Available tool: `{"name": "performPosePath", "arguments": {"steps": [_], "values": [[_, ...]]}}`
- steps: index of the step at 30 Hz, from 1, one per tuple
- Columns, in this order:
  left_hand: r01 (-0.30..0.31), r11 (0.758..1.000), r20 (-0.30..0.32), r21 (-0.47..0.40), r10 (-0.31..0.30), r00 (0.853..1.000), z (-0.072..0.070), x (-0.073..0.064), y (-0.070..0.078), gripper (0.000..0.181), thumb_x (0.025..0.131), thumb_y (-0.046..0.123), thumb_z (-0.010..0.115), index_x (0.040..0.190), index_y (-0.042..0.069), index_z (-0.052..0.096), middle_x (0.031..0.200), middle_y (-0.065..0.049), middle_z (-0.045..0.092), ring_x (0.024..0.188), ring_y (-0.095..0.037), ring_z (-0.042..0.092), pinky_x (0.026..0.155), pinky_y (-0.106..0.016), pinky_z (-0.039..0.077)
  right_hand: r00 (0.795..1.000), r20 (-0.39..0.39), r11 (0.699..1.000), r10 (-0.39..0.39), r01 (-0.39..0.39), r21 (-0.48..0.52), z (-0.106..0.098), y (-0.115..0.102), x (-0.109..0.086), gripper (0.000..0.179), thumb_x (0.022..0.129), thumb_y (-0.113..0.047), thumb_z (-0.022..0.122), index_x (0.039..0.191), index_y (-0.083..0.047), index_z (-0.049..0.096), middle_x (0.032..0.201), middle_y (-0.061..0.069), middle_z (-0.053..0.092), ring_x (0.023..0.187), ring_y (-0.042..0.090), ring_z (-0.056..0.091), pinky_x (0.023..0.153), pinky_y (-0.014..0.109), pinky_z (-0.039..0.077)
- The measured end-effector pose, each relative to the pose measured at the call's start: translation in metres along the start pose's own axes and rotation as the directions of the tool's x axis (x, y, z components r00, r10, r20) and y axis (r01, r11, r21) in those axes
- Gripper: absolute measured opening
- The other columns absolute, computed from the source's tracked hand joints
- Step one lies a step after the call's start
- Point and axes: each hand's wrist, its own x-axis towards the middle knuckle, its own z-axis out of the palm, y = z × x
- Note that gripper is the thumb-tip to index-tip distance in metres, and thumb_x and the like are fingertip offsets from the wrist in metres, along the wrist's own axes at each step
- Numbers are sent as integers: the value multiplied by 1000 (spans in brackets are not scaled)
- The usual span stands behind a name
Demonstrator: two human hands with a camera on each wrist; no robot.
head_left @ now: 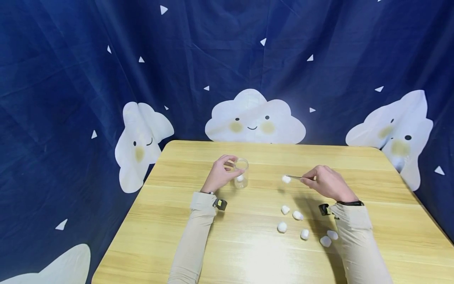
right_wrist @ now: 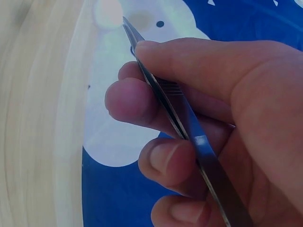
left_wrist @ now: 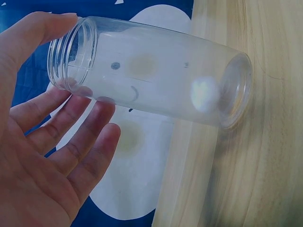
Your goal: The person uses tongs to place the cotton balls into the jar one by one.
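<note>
My left hand (head_left: 221,173) grips a clear jar (left_wrist: 151,71) by its threaded neck, thumb on one side and fingertips on the other. Inside, near the jar's bottom, lies one white cotton ball (left_wrist: 205,94). To the right, my right hand (head_left: 328,182) pinches metal tweezers (right_wrist: 189,123) between thumb and fingers. At the tweezers' tips is another cotton ball (head_left: 286,179), held above the table with a faint shadow below it. The jar's open mouth faces up in the head view.
Several loose cotton balls (head_left: 282,227) lie on the wooden table (head_left: 152,232), in front of and left of the right forearm. Behind the table's far edge hangs a dark blue curtain (head_left: 227,51) with clouds and small triangles.
</note>
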Motion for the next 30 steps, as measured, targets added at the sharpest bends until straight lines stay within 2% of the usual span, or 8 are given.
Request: {"name": "performPosePath", "arguments": {"steps": [4, 9, 18, 24, 30], "values": [[0, 1000, -1, 5, 0, 1000, 0, 0, 0, 49, 84, 33, 87, 126, 15, 68, 125, -3, 67, 109, -22, 68, 95, -40, 60, 1000, -9, 1000, 4, -4, -5, -1, -1, 1, 12, 95, -23, 74, 100, -19, 85, 96, 4, 82, 74, 7, 66, 63, 29, 46], [1, 1000, -2, 4, -1, 1000, 0, -1, 1, 50, 84, 34, 87, 126, 15, 68, 125, -3, 67, 110, -23, 68, 95, -41, 60, 1000, -22, 1000, -9, 9, -20, -2, -1, 2, 12, 95, -23, 74, 99, -20, 85, 96, 3, 82, 77, 8, 68, 65, 32, 50], [2, 1000, -4, 3, -2, 1000, -1, -1, 0, 50, 84, 34, 87, 126, 16, 68, 126, -3, 67, 110, -23, 68, 95, -41, 60, 1000, -16, 1000, 17, -17, -10, -5, -5, 6, 14, 96, -26, 74, 101, -19, 85, 97, 4, 82, 77, 9, 67, 63, 30, 48], [-17, 1000, -9, 4, 17, 1000, -1, -1, 1, 50, 84, 32, 87, 126, 11, 68, 125, -5, 68, 109, -24, 69, 93, -39, 61, 999, -34, 1000, -11, 10, -10, -5, -7, 7, 13, 96, -26, 74, 100, -20, 85, 102, 5, 82, 89, 19, 75, 72, 40, 57], [-8, 1000, -8, 8, 8, 1000, -1, -1, 1, 51, 84, 35, 86, 127, 14, 68, 125, -3, 68, 107, -23, 69, 92, -38, 61, 998, -50, 999, -38, 37, -23, -7, -11, 10, 12, 95, -24, 74, 99, -20, 85, 100, 4, 82, 90, 21, 76, 74, 41, 58]]}}
